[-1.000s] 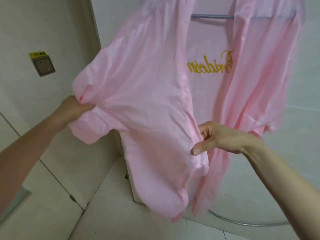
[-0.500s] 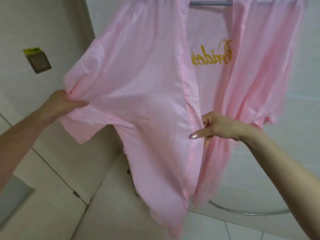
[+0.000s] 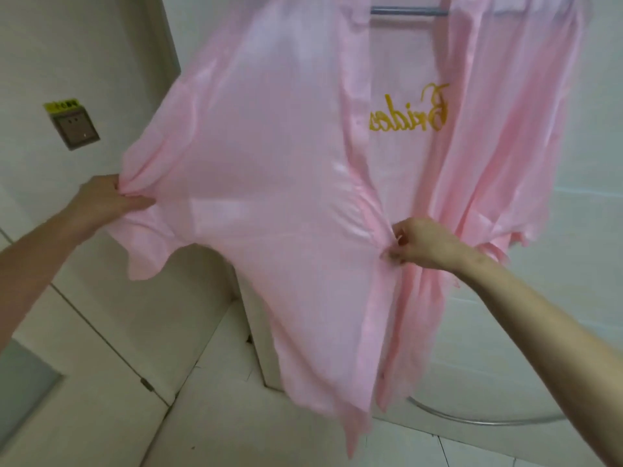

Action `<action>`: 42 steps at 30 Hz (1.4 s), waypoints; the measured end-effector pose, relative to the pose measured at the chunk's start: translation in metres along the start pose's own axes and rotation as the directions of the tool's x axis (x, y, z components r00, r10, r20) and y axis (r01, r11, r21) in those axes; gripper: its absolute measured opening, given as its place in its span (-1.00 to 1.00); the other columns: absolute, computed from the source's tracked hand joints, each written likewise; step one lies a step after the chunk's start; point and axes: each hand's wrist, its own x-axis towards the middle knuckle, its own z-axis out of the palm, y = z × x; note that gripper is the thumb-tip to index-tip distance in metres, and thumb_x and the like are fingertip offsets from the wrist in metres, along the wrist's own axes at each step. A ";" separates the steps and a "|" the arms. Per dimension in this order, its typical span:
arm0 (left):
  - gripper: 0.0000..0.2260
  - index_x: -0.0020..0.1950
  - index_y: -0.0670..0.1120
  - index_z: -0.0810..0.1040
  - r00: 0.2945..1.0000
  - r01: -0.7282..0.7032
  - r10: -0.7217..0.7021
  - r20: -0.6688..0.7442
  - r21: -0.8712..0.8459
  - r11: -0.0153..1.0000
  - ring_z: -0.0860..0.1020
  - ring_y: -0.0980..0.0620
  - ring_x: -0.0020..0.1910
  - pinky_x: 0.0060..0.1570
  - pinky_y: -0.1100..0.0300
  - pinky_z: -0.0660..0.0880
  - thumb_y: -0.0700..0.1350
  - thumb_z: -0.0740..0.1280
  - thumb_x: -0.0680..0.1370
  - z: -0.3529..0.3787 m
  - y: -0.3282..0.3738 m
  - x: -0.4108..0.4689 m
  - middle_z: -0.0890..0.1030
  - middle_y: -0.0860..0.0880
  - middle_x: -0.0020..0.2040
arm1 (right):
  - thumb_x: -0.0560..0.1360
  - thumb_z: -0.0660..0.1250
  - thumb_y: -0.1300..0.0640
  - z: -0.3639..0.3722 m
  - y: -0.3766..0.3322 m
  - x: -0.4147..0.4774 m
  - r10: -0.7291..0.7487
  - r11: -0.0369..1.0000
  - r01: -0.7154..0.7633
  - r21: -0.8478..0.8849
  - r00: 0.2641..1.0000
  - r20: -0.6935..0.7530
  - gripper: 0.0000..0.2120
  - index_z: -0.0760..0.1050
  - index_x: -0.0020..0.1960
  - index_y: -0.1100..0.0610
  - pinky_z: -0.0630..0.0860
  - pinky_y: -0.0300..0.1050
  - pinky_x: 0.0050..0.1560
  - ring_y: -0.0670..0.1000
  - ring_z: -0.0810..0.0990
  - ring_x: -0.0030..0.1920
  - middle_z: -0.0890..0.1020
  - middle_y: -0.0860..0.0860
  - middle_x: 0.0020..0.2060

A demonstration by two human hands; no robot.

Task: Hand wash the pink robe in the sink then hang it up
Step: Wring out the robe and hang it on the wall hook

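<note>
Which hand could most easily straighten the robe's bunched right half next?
Probably the right hand: it pinches the pink robe beside that half, while the left hand holds the far sleeve.

The robe (image 3: 269,197) is plain pale pink with gold script lettering (image 3: 411,112); the wall switch (image 3: 76,128) is grey-brown under a yellow label (image 3: 62,105).

Left hand (image 3: 108,200), right hand (image 3: 423,244) both gripping
</note>
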 end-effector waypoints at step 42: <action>-0.63 0.10 -0.17 0.45 0.786 -0.238 0.556 0.271 -0.698 0.676 0.53 0.11 -0.16 -0.21 0.38 0.50 -0.17 0.50 0.39 0.236 0.317 -0.084 0.59 -0.04 -0.05 | 0.30 0.52 -0.02 -0.054 0.118 -0.020 0.535 0.137 0.166 0.977 0.817 -0.213 -0.69 0.47 -0.13 0.10 0.44 -0.15 -0.33 0.00 0.45 -0.37 0.50 0.05 -0.35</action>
